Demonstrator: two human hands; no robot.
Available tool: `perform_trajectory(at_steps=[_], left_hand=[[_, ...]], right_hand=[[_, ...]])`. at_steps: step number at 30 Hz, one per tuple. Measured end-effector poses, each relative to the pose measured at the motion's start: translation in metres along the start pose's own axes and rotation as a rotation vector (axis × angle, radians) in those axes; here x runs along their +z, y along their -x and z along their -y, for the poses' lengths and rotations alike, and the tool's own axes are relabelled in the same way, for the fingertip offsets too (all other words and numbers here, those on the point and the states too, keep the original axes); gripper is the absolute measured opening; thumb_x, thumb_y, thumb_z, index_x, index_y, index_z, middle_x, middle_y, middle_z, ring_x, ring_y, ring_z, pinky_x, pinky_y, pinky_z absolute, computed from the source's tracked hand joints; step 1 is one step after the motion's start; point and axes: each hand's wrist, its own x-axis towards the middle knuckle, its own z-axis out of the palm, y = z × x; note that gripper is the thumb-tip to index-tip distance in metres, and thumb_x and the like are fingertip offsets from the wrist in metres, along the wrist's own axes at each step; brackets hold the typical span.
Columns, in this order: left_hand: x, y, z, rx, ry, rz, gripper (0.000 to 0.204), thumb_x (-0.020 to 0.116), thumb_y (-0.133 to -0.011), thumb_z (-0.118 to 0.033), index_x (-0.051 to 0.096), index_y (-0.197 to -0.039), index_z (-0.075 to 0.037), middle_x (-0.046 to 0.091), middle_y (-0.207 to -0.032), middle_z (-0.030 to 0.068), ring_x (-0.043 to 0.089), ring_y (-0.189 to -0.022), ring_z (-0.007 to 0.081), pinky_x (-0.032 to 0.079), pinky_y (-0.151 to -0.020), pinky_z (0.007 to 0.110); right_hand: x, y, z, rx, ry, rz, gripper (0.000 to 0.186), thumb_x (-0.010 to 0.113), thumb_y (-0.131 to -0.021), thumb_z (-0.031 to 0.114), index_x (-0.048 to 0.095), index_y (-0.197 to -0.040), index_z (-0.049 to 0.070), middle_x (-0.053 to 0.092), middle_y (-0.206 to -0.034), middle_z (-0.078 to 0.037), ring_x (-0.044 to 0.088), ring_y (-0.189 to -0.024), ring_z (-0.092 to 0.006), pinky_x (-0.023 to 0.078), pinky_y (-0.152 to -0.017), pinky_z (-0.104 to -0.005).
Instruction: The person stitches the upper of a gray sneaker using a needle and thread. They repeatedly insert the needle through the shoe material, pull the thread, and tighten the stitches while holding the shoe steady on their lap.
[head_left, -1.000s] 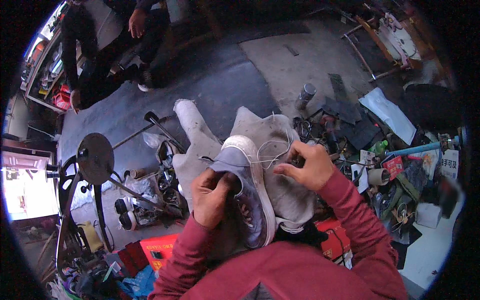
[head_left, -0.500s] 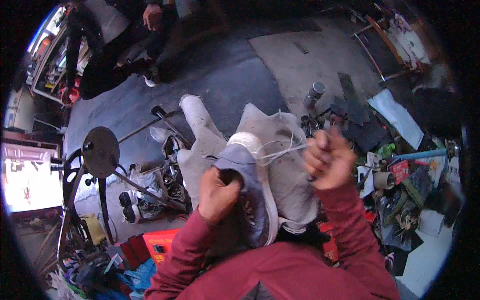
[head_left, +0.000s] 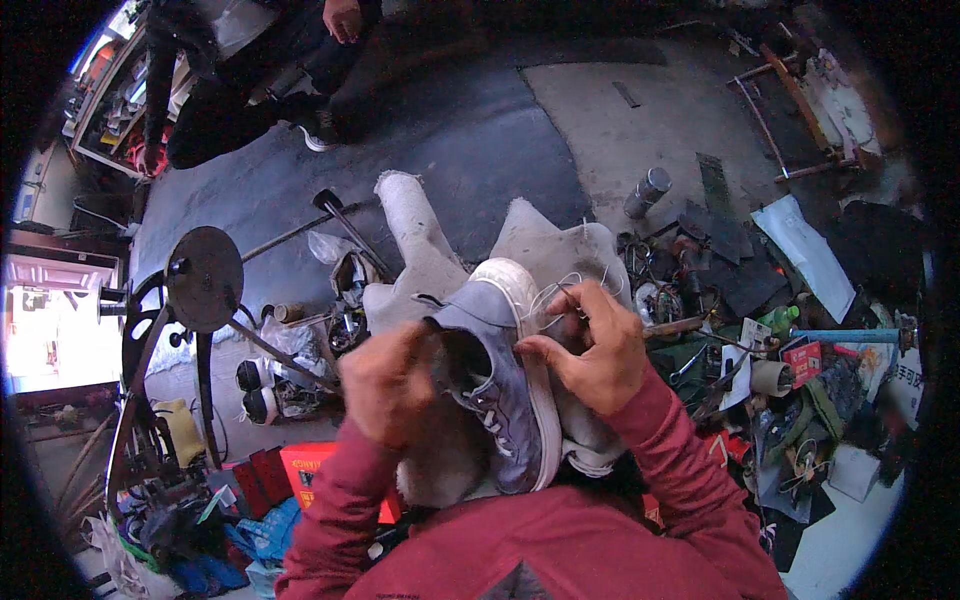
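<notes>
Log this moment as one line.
left grip: blurred, beside grey-blue shoe | right grip: at white thread, hold unclear | shoe: on pale cloth

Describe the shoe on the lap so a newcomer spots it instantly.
Find the pale cloth at picture centre. On it, between left hand and right hand, lies the shoe. Its upper is blue-grey, unlike the dark shoes on the floor at left.
</notes>
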Motion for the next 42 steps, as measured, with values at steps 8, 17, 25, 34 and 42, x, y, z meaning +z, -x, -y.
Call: perform_trajectory(at_steps=[8,17,25,34,42], left_hand=[[-0.057,0.001,0.003,-0.388,0.910,-0.057,0.015,0.061,-0.101,-0.011,0.066,-0.093,0.001,0.074,-0.091,0.0117,0.067,-0.076,0.0189,0.049,-0.066,0.029],[-0.002,-0.037,-0.068,0.131,0.357,0.229,0.023,0.074,-0.084,0.001,0.073,-0.107,-0.003,0.064,-0.081,0.0105,0.065,-0.072,0.0259,0.050,-0.062,0.037],[0.010,-0.030,-0.051,0.125,0.301,0.132,0.019,0.075,-0.082,0.002,0.072,-0.100,-0.003,0.060,-0.079,0.0126,0.064,-0.068,0.0306,0.049,-0.061,0.037],[0.014,-0.035,-0.060,-0.055,0.372,0.062,0.007,0.070,-0.094,-0.005,0.071,-0.098,0.001,0.068,-0.079,0.0169,0.069,-0.068,0.0259,0.052,-0.064,0.034],[0.018,-0.040,-0.063,-0.164,0.473,0.066,0.011,0.069,-0.096,-0.010,0.071,-0.099,0.000,0.069,-0.077,0.0187,0.070,-0.068,0.0260,0.053,-0.066,0.034]], right_hand=[[0.004,0.007,-0.005,0.038,-0.056,-0.003,0.046,0.095,-0.075,0.023,0.058,-0.097,0.006,0.060,-0.078,-0.004,0.056,-0.063,-0.0132,0.047,-0.058,-0.0289],[-0.026,0.018,0.015,0.035,-0.381,0.140,0.020,0.068,-0.091,0.003,0.063,-0.110,-0.002,0.064,-0.087,-0.011,0.062,-0.076,-0.0172,0.050,-0.069,-0.0303],[-0.024,0.019,0.023,0.099,-0.377,0.192,0.026,0.060,-0.096,-0.002,0.065,-0.122,-0.002,0.072,-0.104,-0.016,0.071,-0.091,-0.0199,0.054,-0.079,-0.0299],[-0.008,0.007,0.015,0.131,-0.288,0.153,0.018,0.060,-0.098,0.001,0.064,-0.115,-0.002,0.074,-0.097,-0.012,0.071,-0.090,-0.0150,0.055,-0.079,-0.0290],[-0.079,0.012,-0.025,0.469,-1.524,-0.359,0.039,0.056,-0.104,0.041,0.061,-0.096,0.004,0.036,-0.062,0.004,0.027,-0.047,-0.0075,0.021,-0.044,-0.0252]])
